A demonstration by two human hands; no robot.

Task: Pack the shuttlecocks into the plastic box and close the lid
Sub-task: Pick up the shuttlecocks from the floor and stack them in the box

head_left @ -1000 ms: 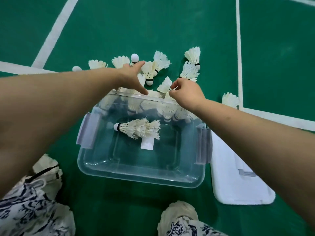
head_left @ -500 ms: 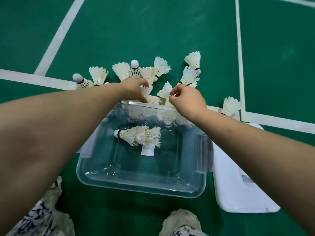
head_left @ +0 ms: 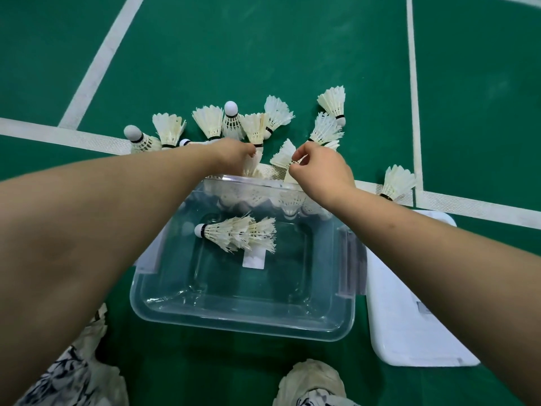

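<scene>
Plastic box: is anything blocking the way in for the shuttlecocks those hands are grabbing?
Nothing visible does. The plastic box stands open, its lid lying off to its right. The left hand and right hand grasp shuttlecocks just beyond the far rim. Inside lies only one nested stack, leaving plenty of room.

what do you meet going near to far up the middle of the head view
white shoe → plastic box → nested shuttlecocks inside it → left hand and right hand past its far rim, each holding one → loose shuttlecocks on the floor
</scene>
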